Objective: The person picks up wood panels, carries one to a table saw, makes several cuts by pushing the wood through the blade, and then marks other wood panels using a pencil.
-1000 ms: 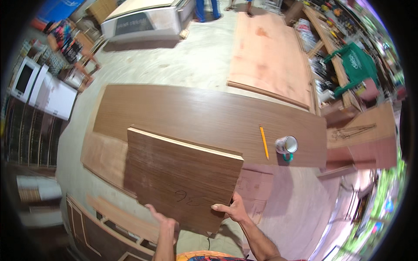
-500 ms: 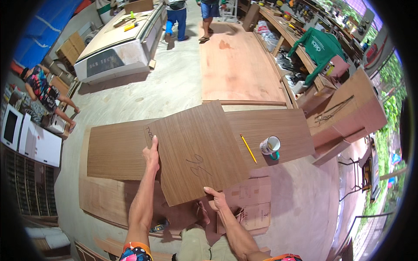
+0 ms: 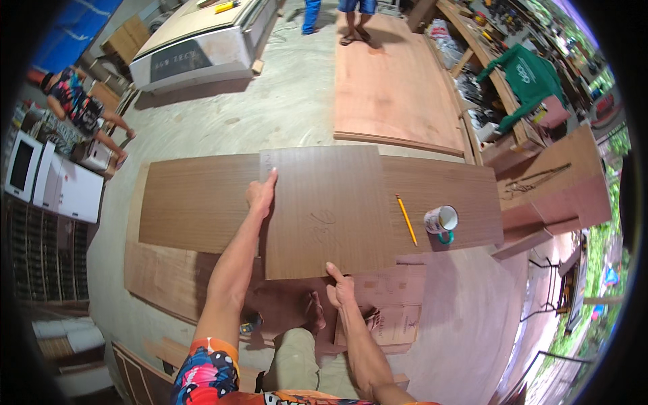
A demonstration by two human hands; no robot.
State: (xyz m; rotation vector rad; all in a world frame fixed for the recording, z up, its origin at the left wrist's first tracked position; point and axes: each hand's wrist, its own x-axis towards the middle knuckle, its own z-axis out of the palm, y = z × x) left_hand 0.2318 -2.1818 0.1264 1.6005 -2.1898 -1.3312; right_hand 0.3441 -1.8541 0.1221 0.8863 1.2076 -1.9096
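Observation:
A brown wood-grain panel (image 3: pixel 324 202) with pencil marks on its face is held over a longer brown board (image 3: pixel 196 202). My left hand (image 3: pixel 260 196) grips the panel's left edge, thumb on top and fingers hidden beneath. At the near edge, my right hand (image 3: pixel 341 287) pinches the panel the same way, thumb above. To the right of the panel, a yellow pencil (image 3: pixel 406 220) lies on the long board. Beside it stands a white mug (image 3: pixel 441 221) with a green handle.
Cardboard (image 3: pixel 398 324) lies on the floor by my feet. Beyond the board is a large plywood sheet (image 3: pixel 398 88), where a person stands. A cluttered workbench (image 3: pixel 499 101) runs along the right. Another person (image 3: pixel 81 108) is at the left, near a white cabinet (image 3: pixel 74 185).
The panel has turned from a tilted angle to nearly square with the long board. Both hands have turned with it, still gripping its edges. My view has shifted slightly.

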